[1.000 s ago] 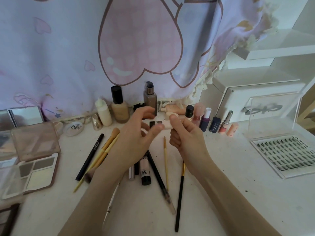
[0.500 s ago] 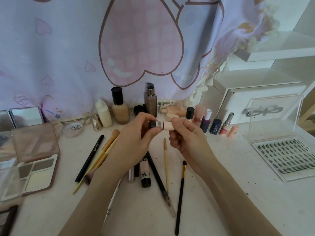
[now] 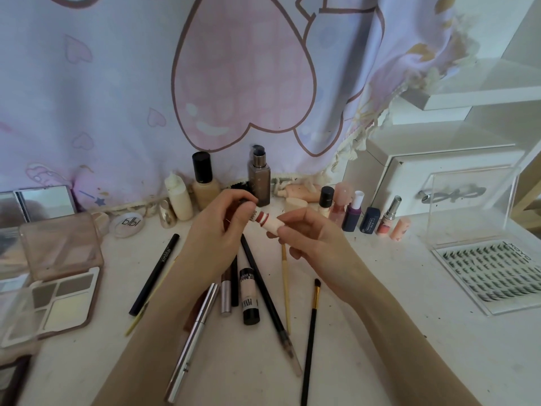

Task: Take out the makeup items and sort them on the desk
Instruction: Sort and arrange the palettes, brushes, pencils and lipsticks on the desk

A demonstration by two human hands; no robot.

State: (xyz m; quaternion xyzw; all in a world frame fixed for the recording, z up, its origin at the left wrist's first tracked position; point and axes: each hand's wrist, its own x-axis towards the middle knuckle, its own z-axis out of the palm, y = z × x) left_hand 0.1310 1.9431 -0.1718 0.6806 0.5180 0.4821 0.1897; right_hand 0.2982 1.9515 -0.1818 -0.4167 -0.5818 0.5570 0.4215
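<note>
A: We've got a small pale pink tube (image 3: 270, 221) held above the desk (image 3: 380, 332), between both hands, in front of the bottles (image 3: 205, 183).

B: Look? We see a short cream-pink barrel with red showing at its left end, ringed white. Tilted, red end up-left.

A: Right hand (image 3: 319, 241) pinches the barrel, thumb and fingers curled round it. Left hand (image 3: 216, 230) grips a dark cap (image 3: 251, 213) with printed letters, fingertips curled on it.

B: Cap and tube: touching or apart? We can't tell, they're right together.

A: Versus half a second ago: cap sat flush on the tube, no red showing. Now we see the red end exposed, and both hands have dropped a bit lower.

B: Brushes (image 3: 311, 326) and pencils (image 3: 155, 273) below are unchanged.
</note>
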